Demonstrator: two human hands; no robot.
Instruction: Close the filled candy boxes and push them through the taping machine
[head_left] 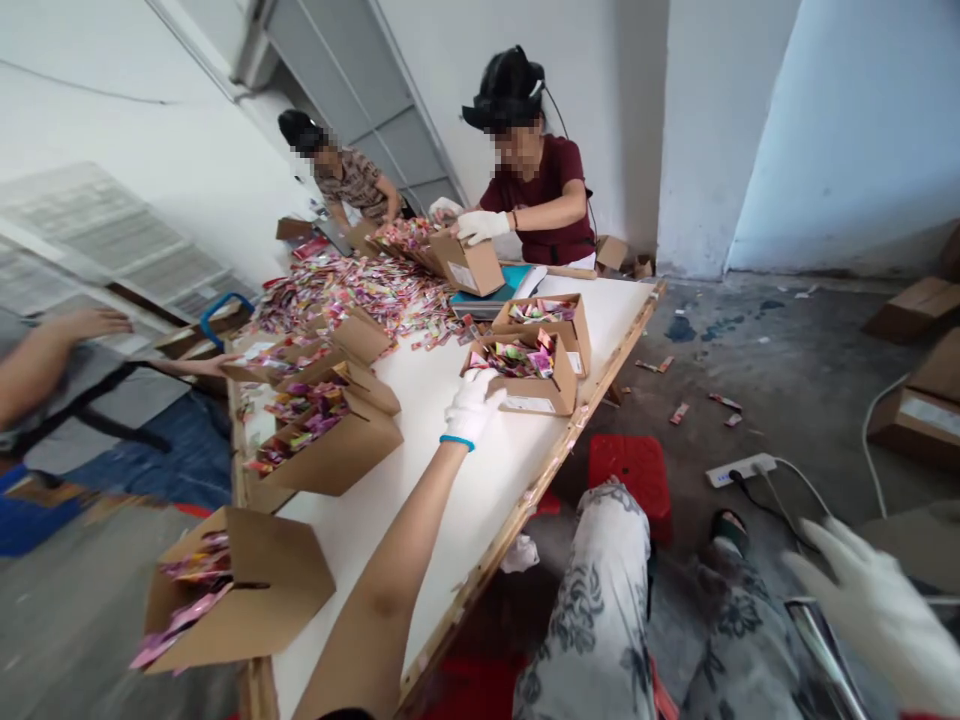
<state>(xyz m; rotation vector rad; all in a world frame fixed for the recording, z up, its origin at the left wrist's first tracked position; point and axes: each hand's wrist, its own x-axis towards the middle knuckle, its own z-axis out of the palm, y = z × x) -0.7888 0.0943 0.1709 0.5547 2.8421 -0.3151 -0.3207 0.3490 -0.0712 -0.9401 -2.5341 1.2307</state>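
Note:
My left hand point(471, 410), in a white glove with a blue cuff, grips the near left corner of an open cardboard box point(525, 392). That box is filled with small colourful packets point(517, 356) and stands on the white table. Right behind it is a second filled cardboard box point(577, 335). My right hand point(874, 600), also gloved in white, is off the table at the lower right. It is blurred, with its fingers stretched apart and nothing visible in them. A shiny metal bar point(825, 655) is beside it; what it belongs to cannot be seen.
A large heap of packets point(352, 290) covers the table's far end. Filled boxes point(337, 455) line the left side, one box point(281, 575) near the front corner. Two co-workers point(544, 190) are behind; another person's arm point(45, 360) is left. A red stool point(630, 480) and power strip point(742, 468) are right.

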